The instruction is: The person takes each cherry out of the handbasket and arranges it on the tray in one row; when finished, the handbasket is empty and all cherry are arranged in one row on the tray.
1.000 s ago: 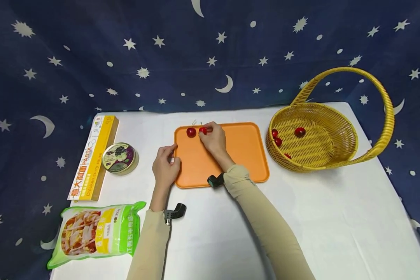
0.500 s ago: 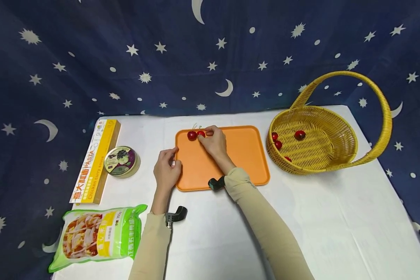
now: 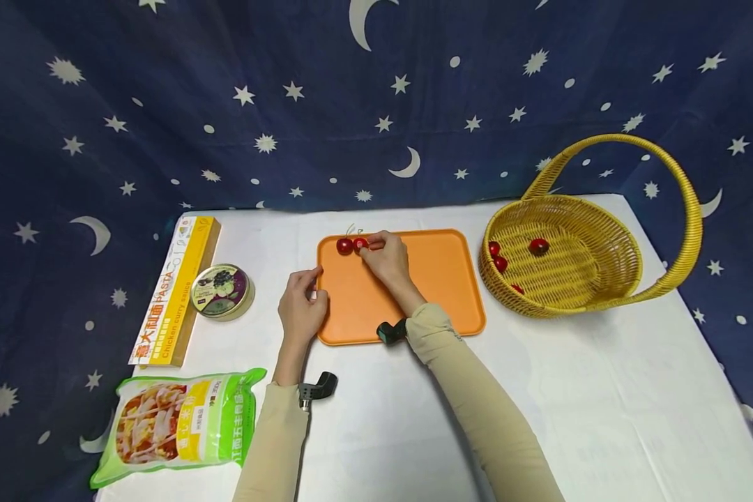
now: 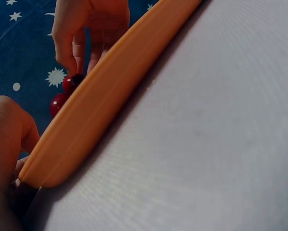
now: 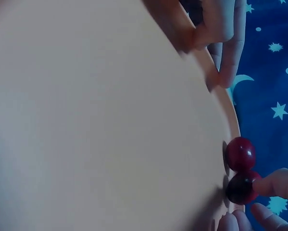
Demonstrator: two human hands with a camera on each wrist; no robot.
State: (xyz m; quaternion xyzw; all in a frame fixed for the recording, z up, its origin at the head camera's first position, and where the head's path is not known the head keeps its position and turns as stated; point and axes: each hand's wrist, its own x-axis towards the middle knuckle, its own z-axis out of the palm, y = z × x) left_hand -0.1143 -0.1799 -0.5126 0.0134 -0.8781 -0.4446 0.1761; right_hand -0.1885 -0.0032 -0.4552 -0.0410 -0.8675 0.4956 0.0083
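An orange tray (image 3: 433, 279) lies on the white table. Two red cherries sit side by side in its far left corner. My right hand (image 3: 373, 246) pinches the right cherry (image 3: 360, 243), which touches the left cherry (image 3: 344, 245). In the right wrist view the fingertips (image 5: 273, 185) close on the darker cherry (image 5: 240, 188), beside the brighter cherry (image 5: 240, 154). My left hand (image 3: 312, 287) grips the tray's left rim (image 4: 86, 120), its fingers (image 5: 225, 38) curled over the edge. The left wrist view also shows my right hand (image 4: 88, 29) above the cherries (image 4: 67, 86).
A yellow wicker basket (image 3: 615, 230) with a tall handle stands right of the tray and holds several cherries (image 3: 538, 245). At the left lie a yellow pasta box (image 3: 172, 300), a round tin (image 3: 222, 290) and a green food pouch (image 3: 176, 422). A starry blue cloth hangs behind.
My right hand has slid its cherry a little left, until it touches the other cherry. My left hand has kept its hold on the tray's rim.
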